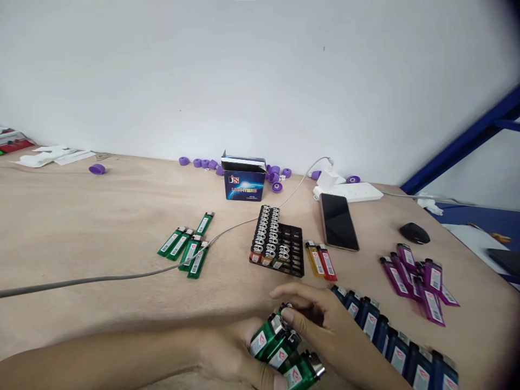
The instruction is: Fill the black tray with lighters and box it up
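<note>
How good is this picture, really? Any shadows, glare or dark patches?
Head view, the only one: wall fairly evenly lit; soft shadow on the table along the left forearm; small glints on the metal tops of the held green lighters; dark, blurry vignetting down the right edge; fine label print too small to read.

- My held lighters [268,340]: green, white-labelled, red-marked
- Lighter row [398,346]: dark blue
- Lighter heap [433,281]: purple
- Yellow lighter [315,260]
- Red lighter [326,263]
- Box [244,187]: blue, pale streak, yellowish lettering
- Tray [299,238]: black
- Caps [277,187]: purple
- Power strip [361,192]: white
- Tabletop [101,216]: pale brown
</note>
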`<control>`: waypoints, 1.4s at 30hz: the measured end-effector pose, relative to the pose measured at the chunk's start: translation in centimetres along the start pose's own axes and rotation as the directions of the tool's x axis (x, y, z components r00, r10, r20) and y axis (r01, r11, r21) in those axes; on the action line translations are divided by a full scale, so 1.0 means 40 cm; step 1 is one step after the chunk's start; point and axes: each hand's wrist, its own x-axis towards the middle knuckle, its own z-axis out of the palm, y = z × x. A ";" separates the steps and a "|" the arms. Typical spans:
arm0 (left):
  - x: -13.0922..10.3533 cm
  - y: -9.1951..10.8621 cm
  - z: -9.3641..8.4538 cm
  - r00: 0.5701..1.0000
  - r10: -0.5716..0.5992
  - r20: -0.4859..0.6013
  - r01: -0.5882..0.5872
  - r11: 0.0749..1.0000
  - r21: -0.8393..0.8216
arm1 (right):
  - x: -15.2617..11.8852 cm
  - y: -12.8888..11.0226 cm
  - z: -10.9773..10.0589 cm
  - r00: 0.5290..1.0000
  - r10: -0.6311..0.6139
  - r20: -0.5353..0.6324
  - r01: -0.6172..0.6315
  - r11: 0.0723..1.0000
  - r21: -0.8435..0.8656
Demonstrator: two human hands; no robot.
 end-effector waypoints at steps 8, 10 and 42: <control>0.001 -0.009 0.008 0.998 0.067 -0.016 -0.069 0.973 -0.221 | -0.021 -0.019 -0.032 0.986 -0.154 0.055 0.159 0.982 -0.103; 0.005 -0.011 0.011 0.990 0.142 -0.002 -0.139 0.966 -0.219 | -0.020 -0.013 -0.032 0.994 -0.107 0.031 0.106 0.993 0.050; 0.051 0.100 -0.115 0.496 0.737 0.459 0.119 -0.582 0.805 | 0.140 -0.003 -0.096 0.814 -0.376 -0.442 0.154 0.874 -0.460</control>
